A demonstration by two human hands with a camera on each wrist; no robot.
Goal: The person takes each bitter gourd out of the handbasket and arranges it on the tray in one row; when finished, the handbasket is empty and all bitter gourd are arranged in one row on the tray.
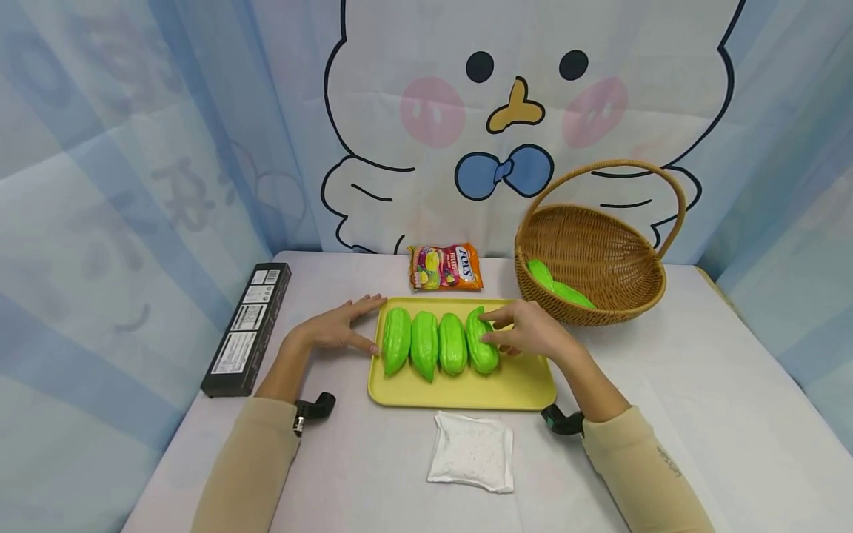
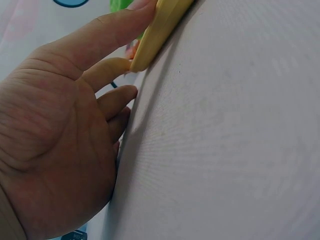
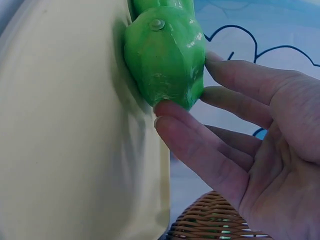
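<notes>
A yellow tray (image 1: 460,392) holds a row of several glossy green gourd-like vegetables (image 1: 453,344), lying side by side with tapered ends. My left hand (image 1: 340,326) rests at the tray's left rim with its fingers spread. In the left wrist view, the thumb (image 2: 117,30) of that hand lies against the tray edge (image 2: 160,35). Over the tray, my right hand (image 1: 526,326) touches the rightmost green vegetable (image 1: 481,344) along its right side. The right wrist view shows extended fingertips against this lumpy vegetable (image 3: 167,55), which lies on the tray.
A wicker basket (image 1: 593,237) with a tall handle stands at the back right, green vegetables (image 1: 566,292) inside. An orange snack packet (image 1: 445,268) lies behind the tray, a white pouch (image 1: 472,451) in front. At the left is a long black box (image 1: 246,329). Curtains surround the table.
</notes>
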